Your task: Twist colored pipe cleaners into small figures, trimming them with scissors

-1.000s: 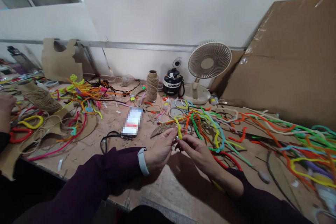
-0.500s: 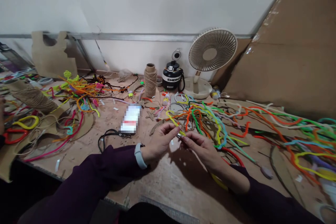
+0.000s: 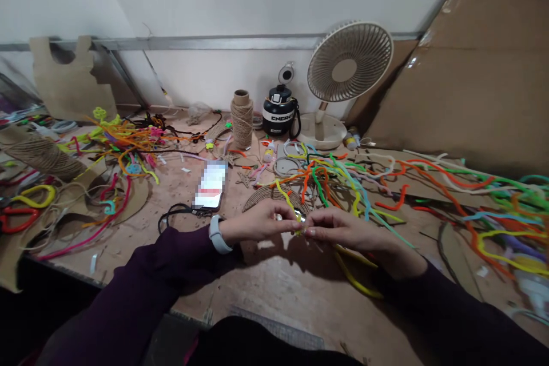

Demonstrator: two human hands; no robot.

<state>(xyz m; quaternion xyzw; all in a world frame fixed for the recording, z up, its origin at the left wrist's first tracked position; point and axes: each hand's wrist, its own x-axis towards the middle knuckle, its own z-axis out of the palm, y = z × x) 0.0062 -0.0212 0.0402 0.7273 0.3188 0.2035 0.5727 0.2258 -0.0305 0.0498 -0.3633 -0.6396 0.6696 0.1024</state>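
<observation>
The left hand (image 3: 263,223) pinches the yellow strand (image 3: 284,194) between thumb and fingers, above the table's near middle; at its right, the right hand (image 3: 343,229) pinches its lower end, fingertips nearly closed. Light, steady pressure should prevent slipping.

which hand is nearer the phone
Left. The left hand is to the right of the phone and slightly nearer the camera; the right hand is farther right, past the left hand.
</observation>
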